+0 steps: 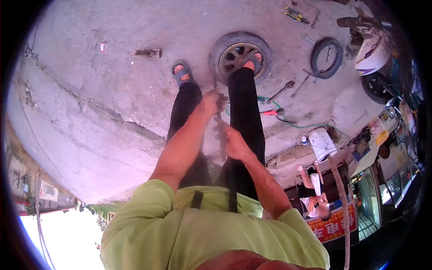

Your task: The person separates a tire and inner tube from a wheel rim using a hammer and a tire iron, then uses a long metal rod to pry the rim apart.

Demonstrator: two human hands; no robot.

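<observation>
Both my hands are wrapped around a long dark metal bar (223,153), which looks like a tire lever. My left hand (210,102) grips it higher up. Below it, closer to my body, my right hand (234,141) closes on the lower part. The bar's far end reaches the left edge of a wheel with a black tire (219,41) lying flat on the ground. My right sandalled foot (254,60) is on the wheel's spoked rim. How the bar's tip meets the tire is too blurred to tell.
A loose tire (315,60), yellow-handled pliers (294,16), a red-handled tool (271,112) and a green hose (310,126) lie to the right. A white bucket (322,143) stands near a seated person (315,191). A small block (150,53) lies left of my feet.
</observation>
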